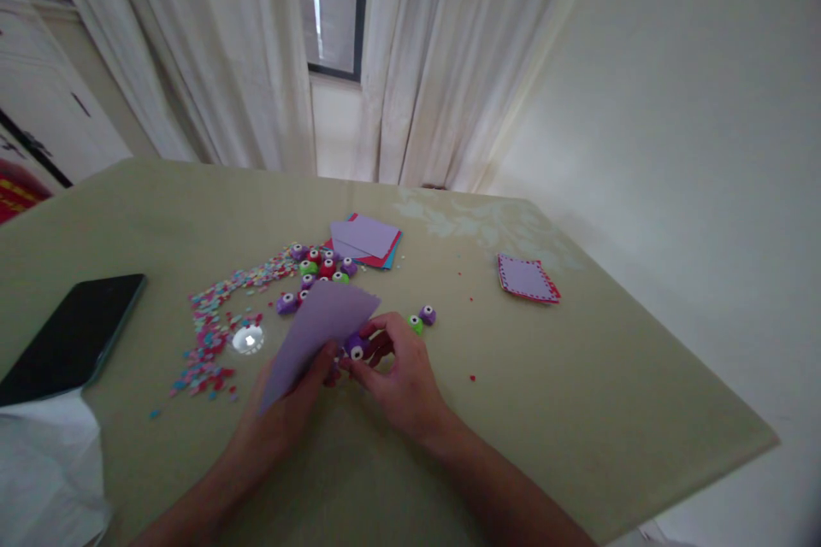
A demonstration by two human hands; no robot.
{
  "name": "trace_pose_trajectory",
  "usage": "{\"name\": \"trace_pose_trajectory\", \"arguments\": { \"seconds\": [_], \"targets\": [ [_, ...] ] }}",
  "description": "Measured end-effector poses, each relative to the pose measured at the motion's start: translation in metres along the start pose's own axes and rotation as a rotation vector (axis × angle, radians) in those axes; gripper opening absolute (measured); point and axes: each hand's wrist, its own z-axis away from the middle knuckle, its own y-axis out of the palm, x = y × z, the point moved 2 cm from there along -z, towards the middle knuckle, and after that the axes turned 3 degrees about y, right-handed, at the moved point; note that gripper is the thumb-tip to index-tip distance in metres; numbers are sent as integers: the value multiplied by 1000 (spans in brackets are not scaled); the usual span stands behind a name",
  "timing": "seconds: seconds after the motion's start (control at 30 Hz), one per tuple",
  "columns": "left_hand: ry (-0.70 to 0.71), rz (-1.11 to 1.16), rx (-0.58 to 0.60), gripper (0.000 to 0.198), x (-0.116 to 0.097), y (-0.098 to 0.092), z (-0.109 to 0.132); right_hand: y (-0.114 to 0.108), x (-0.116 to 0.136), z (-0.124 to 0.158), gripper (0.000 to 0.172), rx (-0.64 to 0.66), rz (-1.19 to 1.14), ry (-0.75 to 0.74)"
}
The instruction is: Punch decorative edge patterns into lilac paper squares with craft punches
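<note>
My left hand (308, 385) is closed on a sheet of purple paper (324, 312), which stands tilted up from the table. At the paper's right edge, my right hand (404, 367) grips a small purple craft punch (356, 348) with a white button. Whether the paper's edge sits inside the punch cannot be made out. Just right of that hand lie a green punch (416, 324) and another purple punch (428, 314). Behind the paper is a cluster of purple, red and green punches (327, 267), partly hidden by it.
Colourful paper confetti (211, 342) curves across the left, beside a clear round dish (248, 339). A tablet (73, 333) and white tissue (51, 470) lie at far left. Coloured paper sheets (369, 237) are stacked at the back; a stack with punched edges (527, 277) lies right.
</note>
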Motion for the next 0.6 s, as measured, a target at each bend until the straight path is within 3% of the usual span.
{"name": "trace_pose_trajectory", "arguments": {
  "seconds": [0.13, 0.33, 0.43, 0.6],
  "targets": [
    [83, 47, 151, 34, -5, 2, -3, 2, -6, -3, 44, 74, -232, 177],
    [46, 112, 71, 34, -3, 6, -3, 6, -7, -6, 60, 92, -559, 418],
    [89, 195, 84, 31, -5, 9, -1, 9, -8, -5, 55, 169, -589, 490],
    [11, 115, 107, 44, -1, 6, -1, 14, -12, -3, 51, 233, -605, 531]
  ]
}}
